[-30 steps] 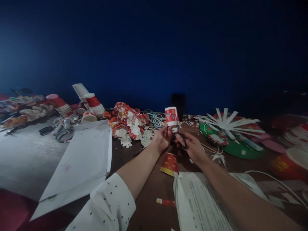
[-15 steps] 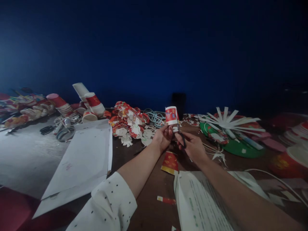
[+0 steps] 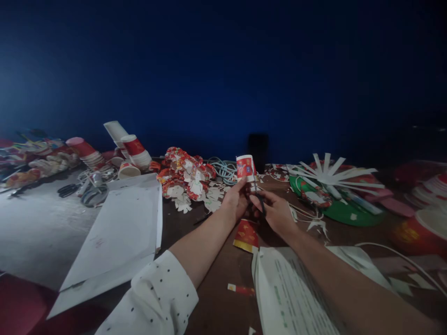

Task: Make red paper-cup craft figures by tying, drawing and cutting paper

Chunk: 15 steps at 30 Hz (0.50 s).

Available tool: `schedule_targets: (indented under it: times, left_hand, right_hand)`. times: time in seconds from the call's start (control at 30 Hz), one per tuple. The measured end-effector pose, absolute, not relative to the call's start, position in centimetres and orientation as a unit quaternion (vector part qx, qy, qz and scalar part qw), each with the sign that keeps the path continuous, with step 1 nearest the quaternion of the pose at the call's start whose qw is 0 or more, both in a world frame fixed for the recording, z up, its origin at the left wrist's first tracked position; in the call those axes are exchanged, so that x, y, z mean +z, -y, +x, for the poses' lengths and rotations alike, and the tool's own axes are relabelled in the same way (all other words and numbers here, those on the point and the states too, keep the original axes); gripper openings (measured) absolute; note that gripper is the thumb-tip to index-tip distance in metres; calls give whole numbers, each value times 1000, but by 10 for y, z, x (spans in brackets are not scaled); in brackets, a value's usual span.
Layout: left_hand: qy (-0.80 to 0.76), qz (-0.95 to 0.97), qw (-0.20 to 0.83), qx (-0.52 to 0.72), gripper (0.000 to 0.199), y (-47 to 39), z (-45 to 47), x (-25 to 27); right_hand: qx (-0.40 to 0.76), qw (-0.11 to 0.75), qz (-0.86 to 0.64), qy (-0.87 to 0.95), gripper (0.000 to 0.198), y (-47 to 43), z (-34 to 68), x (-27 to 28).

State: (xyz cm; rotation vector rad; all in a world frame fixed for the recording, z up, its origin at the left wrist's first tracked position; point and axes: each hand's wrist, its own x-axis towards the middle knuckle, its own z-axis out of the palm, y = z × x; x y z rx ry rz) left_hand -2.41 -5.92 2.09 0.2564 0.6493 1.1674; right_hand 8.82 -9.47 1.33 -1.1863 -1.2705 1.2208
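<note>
My left hand (image 3: 236, 200) is closed on the lower part of a red-and-white paper cup (image 3: 244, 167), with the thumb laid against its printed side. In my right hand (image 3: 275, 211) is a pair of black-handled scissors (image 3: 261, 204). Their blades point up along the right side of the cup and touch or overlap its wall; how far they stand apart I cannot tell. Under both hands a cut red piece of paper with a gold edge (image 3: 246, 236) lies on the dark brown table (image 3: 216, 298).
Left of my hands lies a heap of cut red-and-white paper pieces (image 3: 186, 174). Stacked paper cups (image 3: 138, 151) and a white board (image 3: 118, 228) stand further left. At right are a green disc (image 3: 352, 216), a white strip-cut cup (image 3: 328, 177) and printed sheets (image 3: 289, 293).
The cup has shifted slightly left and turned a little in my left hand. My right hand and the scissors have moved slightly left with it.
</note>
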Motion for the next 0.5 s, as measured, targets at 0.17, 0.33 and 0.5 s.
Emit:
schedule_targets:
  times: [0.17,0.33,0.5]
  left_hand:
    - [-314,200,794,481,36,64,-22,24]
    - [-320,212,780,494,34,62,-18,18]
    - [-305,198,799,479,33,61,-17,17]
  right_hand:
    - [503,510,-468,519,50,88,91,10]
    - [492,514,-459,532,47,85,95,8]
    - [476,524,-465,532,42,87,95,11]
